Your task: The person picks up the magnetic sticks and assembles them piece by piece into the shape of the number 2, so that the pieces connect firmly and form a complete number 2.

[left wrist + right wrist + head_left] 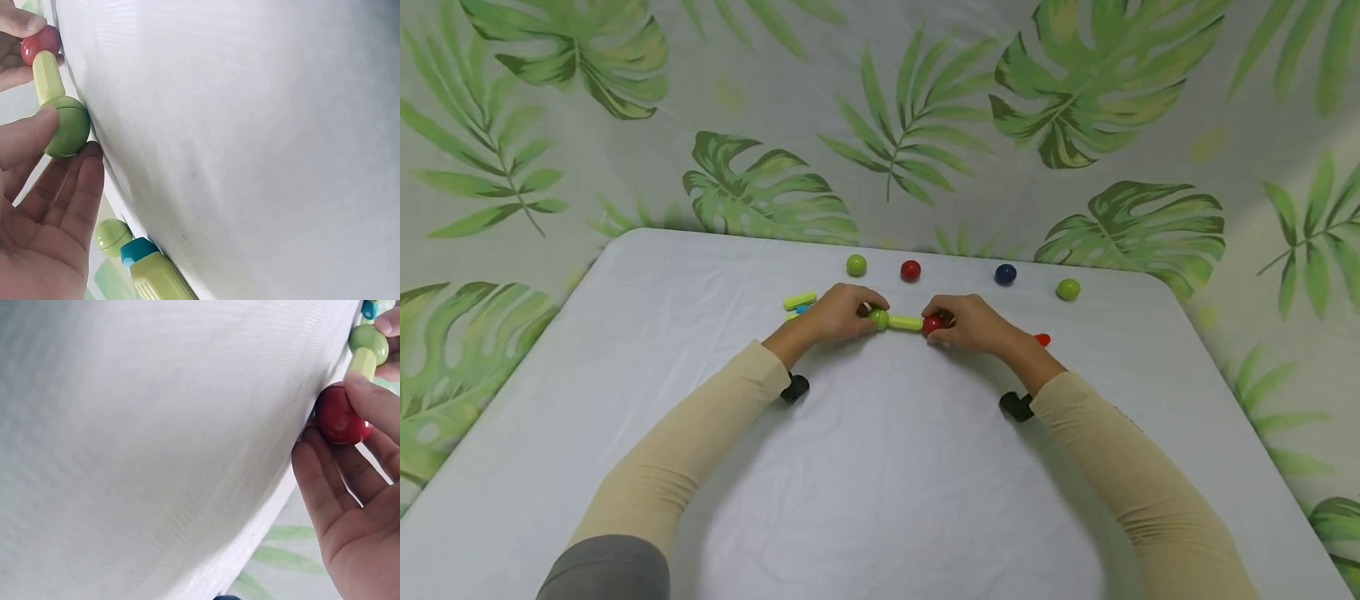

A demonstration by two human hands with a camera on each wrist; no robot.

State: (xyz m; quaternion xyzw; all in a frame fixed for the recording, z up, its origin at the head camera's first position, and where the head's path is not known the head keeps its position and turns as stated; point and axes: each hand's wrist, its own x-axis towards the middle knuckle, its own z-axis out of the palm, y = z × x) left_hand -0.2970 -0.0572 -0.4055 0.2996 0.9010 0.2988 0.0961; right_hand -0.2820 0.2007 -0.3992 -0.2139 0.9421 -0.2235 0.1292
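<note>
1. Left hand (846, 312): grasping. I observe thumb and fingers pinching a green ball (879, 319), a seam line visible round it.
2. Right hand (970, 322): grasping. Thumb and fingertips are closed about a red ball (933, 325).
3. Yellow-green rod (906, 322): located between the two held balls, meeting the green one at its left end and the red one at its right. The three lie in one line. How deep the rod sits in either ball, I cannot tell.
4. Position: the joined pieces are over the far half of the white-covered table (850, 467), close to its surface; contact with the cloth cannot be confirmed.
5. Far edge, left to right: a lime ball (856, 265), a second red ball (911, 270), a dark blue ball (1005, 274) and another lime ball (1068, 289), all standing apart.
6. Beside the left hand: a yellow-green bar (800, 300), with a blue piece (802, 308) next to it, partly hidden.
7. By the right forearm: a red piece (1042, 340), partly covered by the arm.
</note>
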